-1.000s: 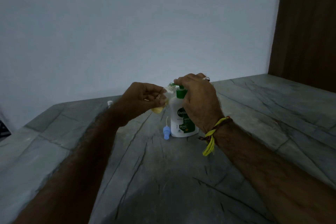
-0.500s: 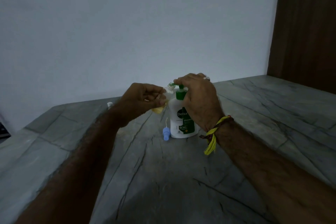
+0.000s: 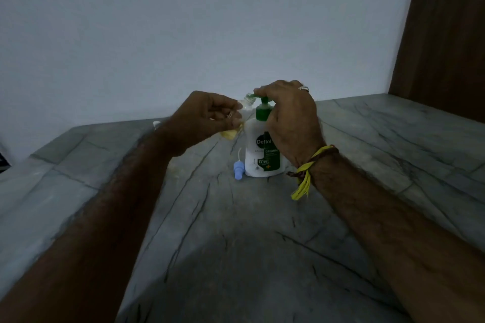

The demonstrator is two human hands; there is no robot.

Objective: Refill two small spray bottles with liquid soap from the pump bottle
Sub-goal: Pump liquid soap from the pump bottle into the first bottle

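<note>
Standing upright on grey veined stone counter (image 3: 262,244), white plastic pump bottle with green pump head (image 3: 262,155); right hand (image 3: 291,120) over its top, fingers curled on the pump head; left hand (image 3: 207,118) just left of bottle, fingers pinching small clear spray bottle with yellow liquid (image 3: 231,132), mouth at the nozzle; pale blue spray cap (image 3: 239,169) lying on counter beside bottle base; yellow thread band (image 3: 305,177) on right wrist.
</note>
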